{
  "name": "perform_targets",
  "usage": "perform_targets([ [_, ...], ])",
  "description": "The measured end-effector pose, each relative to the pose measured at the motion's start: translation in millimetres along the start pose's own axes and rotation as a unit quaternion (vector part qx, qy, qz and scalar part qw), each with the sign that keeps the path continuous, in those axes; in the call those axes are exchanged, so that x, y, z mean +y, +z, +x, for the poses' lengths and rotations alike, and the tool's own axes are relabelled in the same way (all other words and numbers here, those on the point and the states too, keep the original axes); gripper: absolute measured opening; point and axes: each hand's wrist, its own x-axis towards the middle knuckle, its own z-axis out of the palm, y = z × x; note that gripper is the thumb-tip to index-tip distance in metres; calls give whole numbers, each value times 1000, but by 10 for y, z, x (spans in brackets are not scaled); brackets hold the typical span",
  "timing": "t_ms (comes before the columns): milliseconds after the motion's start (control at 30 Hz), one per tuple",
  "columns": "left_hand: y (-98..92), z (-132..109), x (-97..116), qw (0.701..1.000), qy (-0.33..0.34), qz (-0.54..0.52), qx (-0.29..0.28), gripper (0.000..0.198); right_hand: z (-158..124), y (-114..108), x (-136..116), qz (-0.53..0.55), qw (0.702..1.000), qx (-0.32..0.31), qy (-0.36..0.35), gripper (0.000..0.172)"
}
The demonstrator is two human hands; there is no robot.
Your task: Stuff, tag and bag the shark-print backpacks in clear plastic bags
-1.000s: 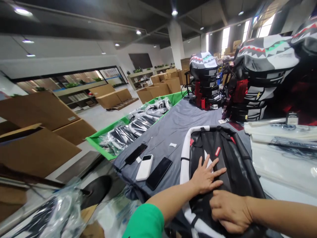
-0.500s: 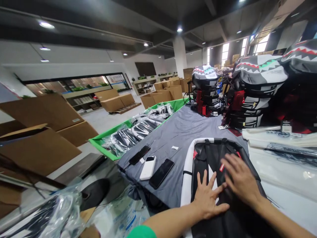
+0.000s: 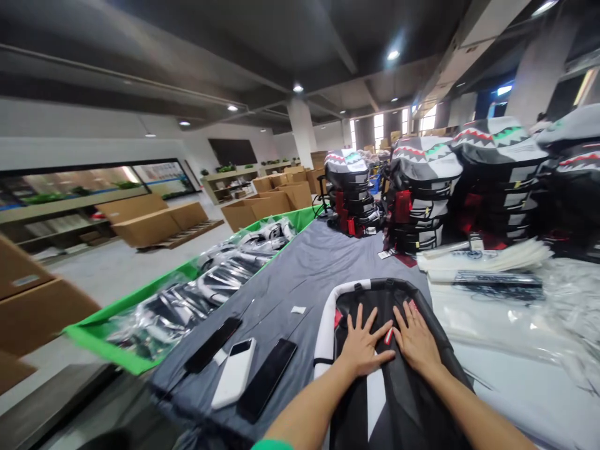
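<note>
Head cam looks down a long work table in a big warehouse-type room. Far left, a green-rimmed tray [image 3: 117, 337] holds bagged black-and-white items [image 3: 187, 306]. Next along, on the grey cloth [image 3: 300, 275] covering the table, lie a black phone [image 3: 213, 345], a white power bank [image 3: 233, 372] and a second black phone [image 3: 267, 380]. Then the main action: the left hand [image 3: 362, 344] and right hand [image 3: 415, 340] are both open, palms down and fingers spread, pressed on a black backpack [image 3: 403, 406] lying flat at the near end of the table, with white trim [image 3: 325, 331] along its left side. Neither hand is gripping anything. It looks soft and fairly light, and the fabric probably slides a bit, so the firmer trimmed edge seems the best place to grab. Further right sit clear plastic bags [image 3: 492, 319], with stacks of shark-print backpacks [image 3: 417, 194] behind them.
</note>
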Motion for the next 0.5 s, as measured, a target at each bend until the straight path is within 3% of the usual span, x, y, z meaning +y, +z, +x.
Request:
perform_targets([
  [100, 243, -16, -49, 1000, -12, -18, -4, 79, 148, -151, 151, 38, 998, 25, 33, 48],
  [233, 291, -55, -97, 1000, -6, -20, 2, 78, 374, -471, 796, 69, 988, 38, 135, 45],
  [367, 288, -55, -127, 1000, -5, -16, 9, 79, 296, -652, 1474, 62, 967, -50, 242, 31],
  [500, 325, -53, -145, 1000, 1, -8, 20, 78, 101, -640, 1725, 73, 947, -132, 282, 29],
])
